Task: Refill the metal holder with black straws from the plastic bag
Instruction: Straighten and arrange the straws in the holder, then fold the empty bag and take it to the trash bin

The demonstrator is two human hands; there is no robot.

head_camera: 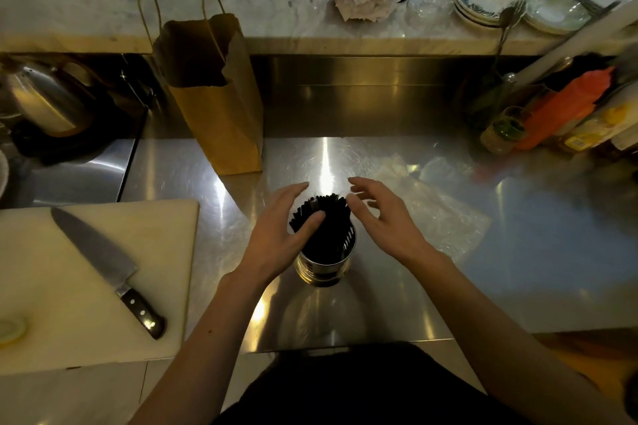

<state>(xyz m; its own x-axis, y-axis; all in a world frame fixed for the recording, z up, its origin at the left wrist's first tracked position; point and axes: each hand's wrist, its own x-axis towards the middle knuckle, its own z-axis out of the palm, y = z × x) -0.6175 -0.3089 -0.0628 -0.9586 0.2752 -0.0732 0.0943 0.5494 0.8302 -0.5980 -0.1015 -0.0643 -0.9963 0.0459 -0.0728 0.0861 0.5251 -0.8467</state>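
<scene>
I see the metal holder (pixel 322 264) upright at ctr of the steel surface (pixel 483 269), packed w/ black straws (pixel 319 217) leaning toward 11 o'clock. Left hand (pixel 281 228) spread, fingers loose, thumb on the straws at 9. Right hand (pixel 383 221) spread, gripping nothing, fingertips near straw tops at 3. Clear plastic bag (pixel 445 217) flat at 3, behind right hand.

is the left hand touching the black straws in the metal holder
Touching. The head view shows the left hand with its thumb pressed against the black straws standing in the metal holder.
</scene>
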